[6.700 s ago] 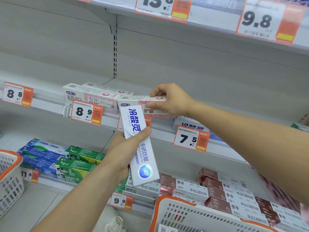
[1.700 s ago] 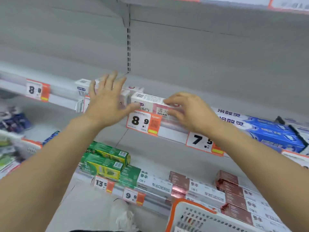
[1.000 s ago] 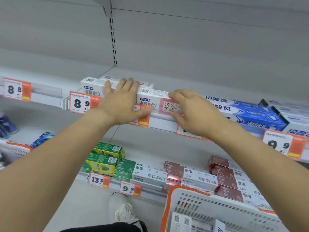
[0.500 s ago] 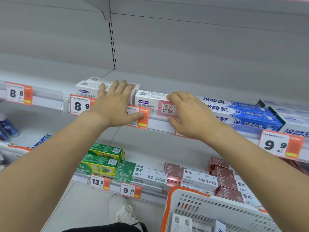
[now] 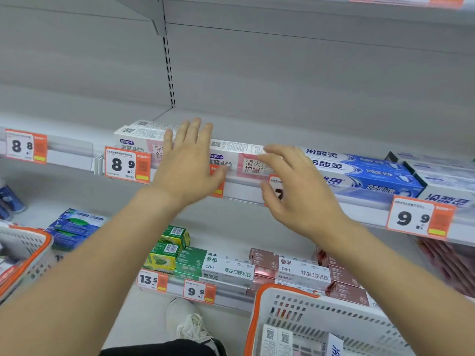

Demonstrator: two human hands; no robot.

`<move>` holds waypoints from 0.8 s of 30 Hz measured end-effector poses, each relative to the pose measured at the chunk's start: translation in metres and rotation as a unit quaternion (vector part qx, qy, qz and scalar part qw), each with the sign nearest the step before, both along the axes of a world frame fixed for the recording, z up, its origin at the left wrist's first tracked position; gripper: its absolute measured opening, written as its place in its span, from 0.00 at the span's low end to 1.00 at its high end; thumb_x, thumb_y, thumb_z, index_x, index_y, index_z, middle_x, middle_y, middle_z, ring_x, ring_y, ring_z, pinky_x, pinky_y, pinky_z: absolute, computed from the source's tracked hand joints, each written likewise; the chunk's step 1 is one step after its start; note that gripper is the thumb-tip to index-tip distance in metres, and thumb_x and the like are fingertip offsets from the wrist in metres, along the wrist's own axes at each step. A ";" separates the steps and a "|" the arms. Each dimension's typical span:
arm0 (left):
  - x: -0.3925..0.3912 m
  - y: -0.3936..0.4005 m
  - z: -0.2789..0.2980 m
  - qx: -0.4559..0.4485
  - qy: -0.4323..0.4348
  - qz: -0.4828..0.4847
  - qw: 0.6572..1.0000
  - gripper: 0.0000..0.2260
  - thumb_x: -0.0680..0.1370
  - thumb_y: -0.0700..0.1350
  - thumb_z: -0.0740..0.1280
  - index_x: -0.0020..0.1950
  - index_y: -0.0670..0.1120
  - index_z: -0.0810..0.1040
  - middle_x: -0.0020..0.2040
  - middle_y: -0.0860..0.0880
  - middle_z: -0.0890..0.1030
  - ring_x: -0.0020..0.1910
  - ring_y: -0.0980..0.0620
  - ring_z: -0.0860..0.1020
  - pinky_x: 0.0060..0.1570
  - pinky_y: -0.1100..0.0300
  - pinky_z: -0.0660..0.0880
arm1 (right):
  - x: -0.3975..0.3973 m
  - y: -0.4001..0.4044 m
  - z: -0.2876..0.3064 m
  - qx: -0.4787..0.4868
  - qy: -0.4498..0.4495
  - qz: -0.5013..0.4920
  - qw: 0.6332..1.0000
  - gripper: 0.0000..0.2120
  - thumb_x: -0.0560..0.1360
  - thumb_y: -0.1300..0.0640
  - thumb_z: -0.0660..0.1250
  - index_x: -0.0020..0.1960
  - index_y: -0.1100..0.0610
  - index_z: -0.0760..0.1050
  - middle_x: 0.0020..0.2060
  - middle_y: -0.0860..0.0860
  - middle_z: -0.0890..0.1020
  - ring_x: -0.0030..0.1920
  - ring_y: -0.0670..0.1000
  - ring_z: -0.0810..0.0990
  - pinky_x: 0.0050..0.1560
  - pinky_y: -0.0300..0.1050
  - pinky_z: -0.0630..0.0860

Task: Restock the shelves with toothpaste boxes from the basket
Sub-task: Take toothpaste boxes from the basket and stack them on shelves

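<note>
White and pink toothpaste boxes (image 5: 239, 160) lie in a row on the middle shelf (image 5: 244, 187). My left hand (image 5: 189, 163) is spread flat, fingers straight, over the boxes at the left. My right hand (image 5: 293, 186) hovers in front of the pink box's right end, its fingers loosely bent, fingertips at the box's top edge, holding nothing. Blue and white toothpaste boxes (image 5: 365, 173) lie to the right on the same shelf. A white basket with an orange rim (image 5: 259, 312) at the bottom right holds more boxes (image 5: 280, 339).
Orange price tags (image 5: 127, 165) hang along the shelf edges. The lower shelf carries green boxes (image 5: 169, 250), white and maroon boxes (image 5: 295, 271) and blue boxes (image 5: 74, 224). A second basket (image 5: 28, 253) sits at the left. A white shoe (image 5: 187, 319) shows below.
The blue and white box that my left hand held earlier is gone from it. Over the last second both hands stayed at the pink boxes; my right hand has lifted slightly off the box front.
</note>
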State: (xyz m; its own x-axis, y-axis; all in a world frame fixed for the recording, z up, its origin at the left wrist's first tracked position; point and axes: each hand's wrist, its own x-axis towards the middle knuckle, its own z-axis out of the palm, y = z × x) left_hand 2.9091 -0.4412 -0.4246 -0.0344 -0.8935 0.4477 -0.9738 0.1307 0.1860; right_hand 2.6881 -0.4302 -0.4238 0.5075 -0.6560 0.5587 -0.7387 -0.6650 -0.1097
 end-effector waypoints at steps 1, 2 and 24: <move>-0.013 0.011 -0.007 -0.075 0.053 -0.025 0.995 0.27 0.78 0.53 0.65 0.74 0.41 0.66 0.73 0.41 0.68 0.74 0.41 0.64 0.73 0.45 0.59 | -0.010 0.013 -0.008 -0.022 -0.053 0.022 0.998 0.15 0.75 0.60 0.66 0.61 0.59 0.77 0.58 0.54 0.78 0.60 0.55 0.76 0.61 0.50 0.73; -0.027 0.024 -0.013 -0.129 0.109 -0.052 0.984 0.20 0.78 0.49 0.65 0.67 0.42 0.72 0.65 0.43 0.75 0.66 0.43 0.71 0.67 0.47 0.67 | -0.022 0.026 -0.020 -0.028 -0.082 0.039 0.995 0.10 0.75 0.62 0.66 0.55 0.59 0.78 0.52 0.52 0.79 0.53 0.53 0.78 0.54 0.47 0.74; -0.277 0.165 -0.327 0.535 0.215 -0.107 0.810 0.41 0.76 0.53 0.73 0.80 0.45 0.53 0.77 0.43 0.58 0.75 0.45 0.62 0.70 0.52 0.63 | -0.310 0.211 -0.320 0.654 0.058 -0.292 0.695 0.38 0.76 0.51 0.71 0.79 0.53 0.55 0.75 0.57 0.63 0.71 0.59 0.69 0.69 0.53 0.70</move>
State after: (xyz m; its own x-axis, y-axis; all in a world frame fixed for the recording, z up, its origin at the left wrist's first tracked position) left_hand 2.6319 -0.2761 -0.7518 -0.2864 -0.7715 -0.5681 -0.7653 -0.1725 0.6201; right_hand 2.3776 -0.2193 -0.7436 -0.0680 -0.6774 -0.7324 -0.8952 0.3655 -0.2549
